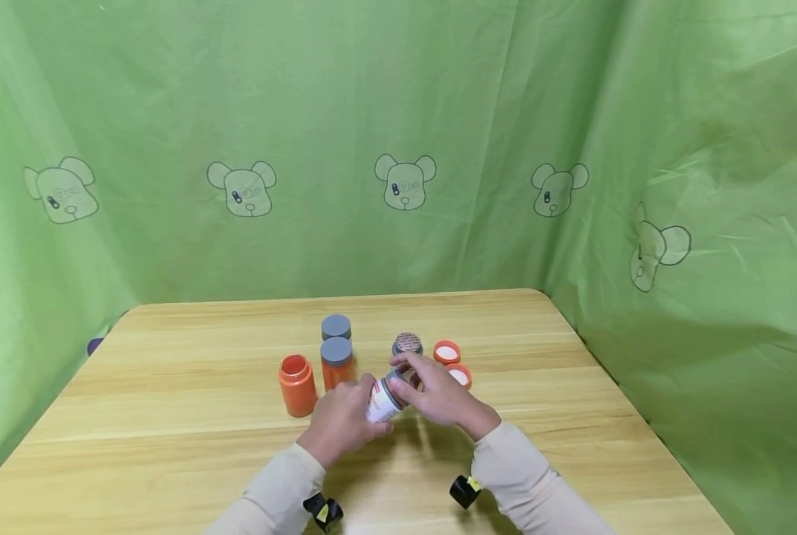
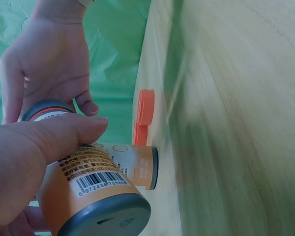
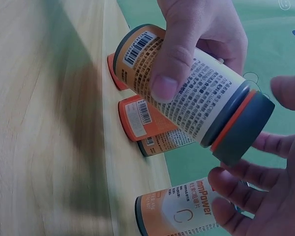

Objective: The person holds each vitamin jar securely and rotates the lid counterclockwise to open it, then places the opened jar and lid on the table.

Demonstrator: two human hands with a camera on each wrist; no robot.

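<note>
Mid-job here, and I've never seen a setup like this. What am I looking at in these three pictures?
There is no machine, just a person working barehanded. The wide picture comes from a camera on the head, looking forward and down; the other two come from cameras on the left and right wrists. On the wooden table stand an uncapped orange jar, a grey-capped bottle with another behind it, and a container with a patterned top. Two orange lids lie near it. The left hand holds a tilted, labelled bottle. The right hand has its fingers around that bottle's grey cap; whether they grip it is hard to tell.
</note>
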